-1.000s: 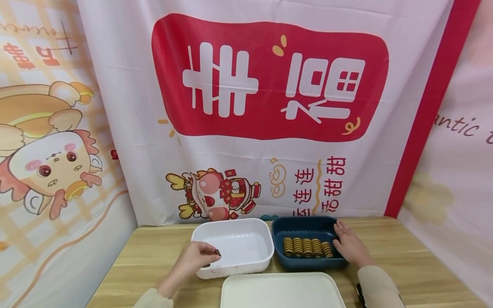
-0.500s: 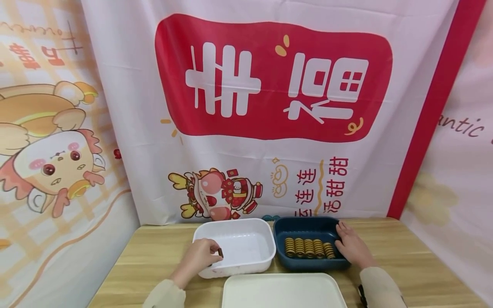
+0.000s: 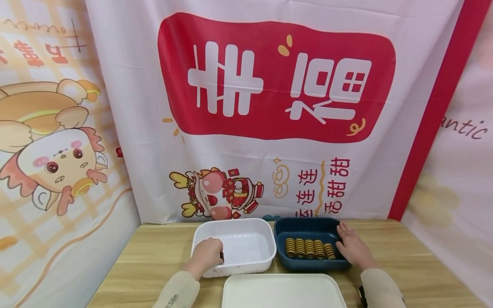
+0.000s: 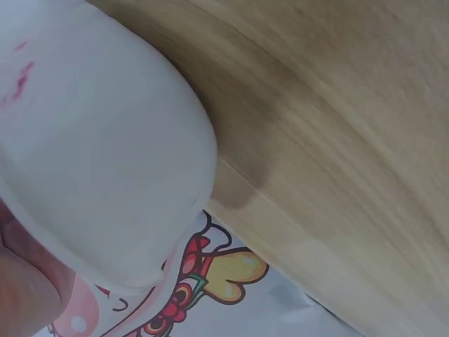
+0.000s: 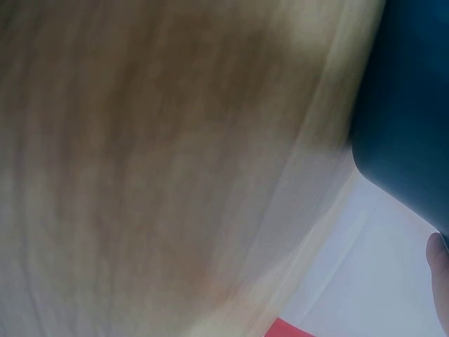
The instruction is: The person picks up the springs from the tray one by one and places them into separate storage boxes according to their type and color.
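Note:
My left hand (image 3: 208, 256) reaches over the left rim of a white rectangular basin (image 3: 250, 267). Its fingers pinch a small dark brown piece (image 3: 221, 256), mostly hidden by the hand. In the left wrist view the outer wall of the white basin (image 4: 119, 154) fills the upper left, and part of the left hand (image 4: 28, 288) shows at the lower left edge. My right hand (image 3: 354, 246) rests with extended fingers on the right rim of a dark blue basin (image 3: 283, 260). Inside that basin lie several rows of ring-marked golden-brown biscuits (image 3: 309, 248), stacked on edge.
A cream tray (image 3: 285, 293) lies in front of both basins on the wood-grain table (image 3: 131, 261). The basins stand side by side. Behind the table hangs a white printed cloth (image 3: 142, 171), and more printed cloth flanks both sides.
The left hand moved slightly up and right, turning so its back now covers more of the brown piece. The right hand stays on the blue basin's rim. The view shifted a little.

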A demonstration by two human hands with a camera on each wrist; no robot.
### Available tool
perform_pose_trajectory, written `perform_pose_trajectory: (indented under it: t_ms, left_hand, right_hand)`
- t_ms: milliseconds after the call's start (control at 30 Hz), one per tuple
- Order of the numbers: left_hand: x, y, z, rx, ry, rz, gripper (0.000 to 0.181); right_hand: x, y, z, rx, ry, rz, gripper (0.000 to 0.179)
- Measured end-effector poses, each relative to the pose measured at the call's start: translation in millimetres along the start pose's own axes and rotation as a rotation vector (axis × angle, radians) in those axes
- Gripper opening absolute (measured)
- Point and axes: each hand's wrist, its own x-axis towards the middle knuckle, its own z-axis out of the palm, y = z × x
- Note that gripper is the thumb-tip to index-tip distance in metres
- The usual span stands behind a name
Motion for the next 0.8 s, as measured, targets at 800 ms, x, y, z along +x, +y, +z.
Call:
perform_pose_trajectory:
  t_ms: [800]
  left_hand:
    - [2.8, -2.7, 1.5, 0.055, -0.077, -0.024, 0.02]
  right_hand:
    - [0.7, -0.1, 0.3, 0.009, -0.007, 0.001, 0.052]
